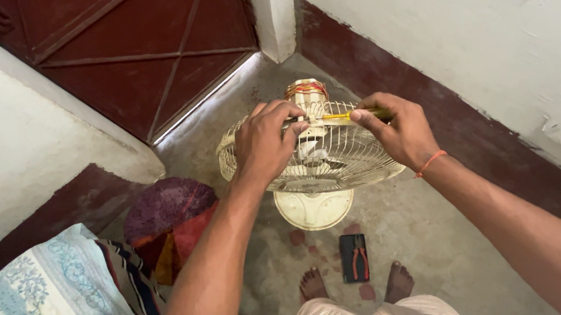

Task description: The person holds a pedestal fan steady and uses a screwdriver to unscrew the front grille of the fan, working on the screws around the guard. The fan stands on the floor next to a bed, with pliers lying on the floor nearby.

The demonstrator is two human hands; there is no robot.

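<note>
right hand [405, 131] clamps a yellow screwdriver [339, 117]; left hand [264, 143] grips the fan cage [342, 158].

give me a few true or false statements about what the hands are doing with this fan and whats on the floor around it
1. The right hand holds a yellow-handled screwdriver at the top of the fan. True.
2. The left hand hangs free, away from the fan. False: it rests on the wire guard near the top of the fan.
3. Pliers lie on the floor between the person's bare feet. True.
4. The fan lies flat on a table. False: it stands on its round base on the concrete floor.
5. A round mat lies to the left of the fan. True.
</note>
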